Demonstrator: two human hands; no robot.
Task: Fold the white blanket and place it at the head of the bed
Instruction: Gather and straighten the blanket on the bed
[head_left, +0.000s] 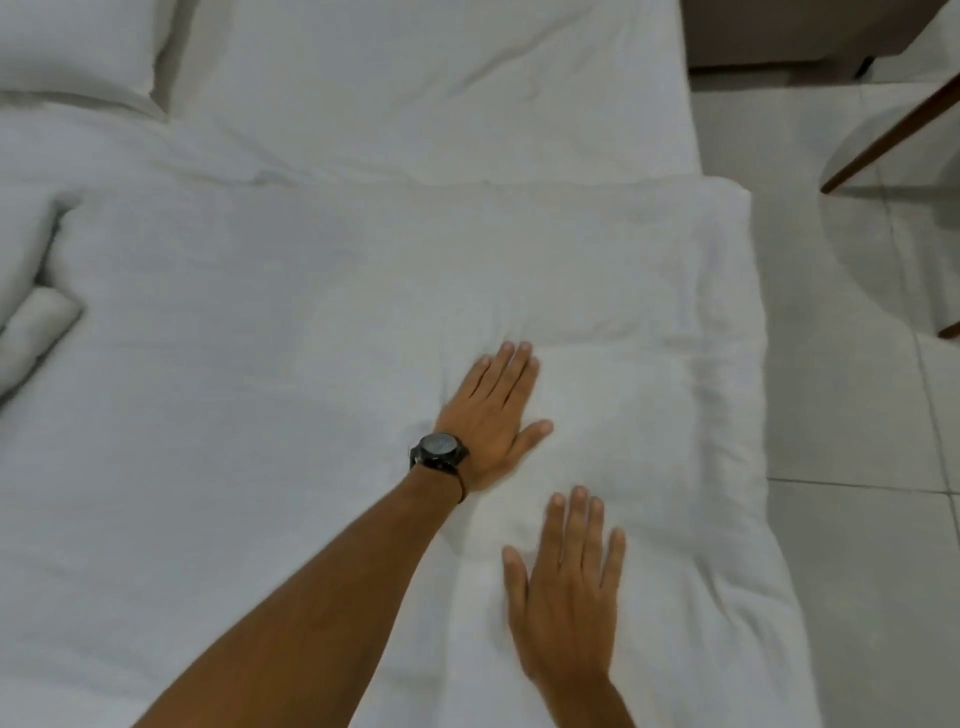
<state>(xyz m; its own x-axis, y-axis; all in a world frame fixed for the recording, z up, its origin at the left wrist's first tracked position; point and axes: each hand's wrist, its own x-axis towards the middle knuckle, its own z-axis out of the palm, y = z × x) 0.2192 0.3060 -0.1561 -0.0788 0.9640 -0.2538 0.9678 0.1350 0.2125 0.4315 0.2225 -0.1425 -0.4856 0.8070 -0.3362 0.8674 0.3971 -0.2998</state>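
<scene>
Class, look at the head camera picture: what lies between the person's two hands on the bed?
In the head view, only bare white blanket lies between the left hand and the right hand; both rest flat on it, apart, nothing else between.

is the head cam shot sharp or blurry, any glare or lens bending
Head view: soft all over, with slight motion smear on the right hand and the blanket weave; lighting is flat and dim, with a faint shadow beside the left hand and no glare; wide-angle bending shows in the curved floor tile lines at the right.
</scene>
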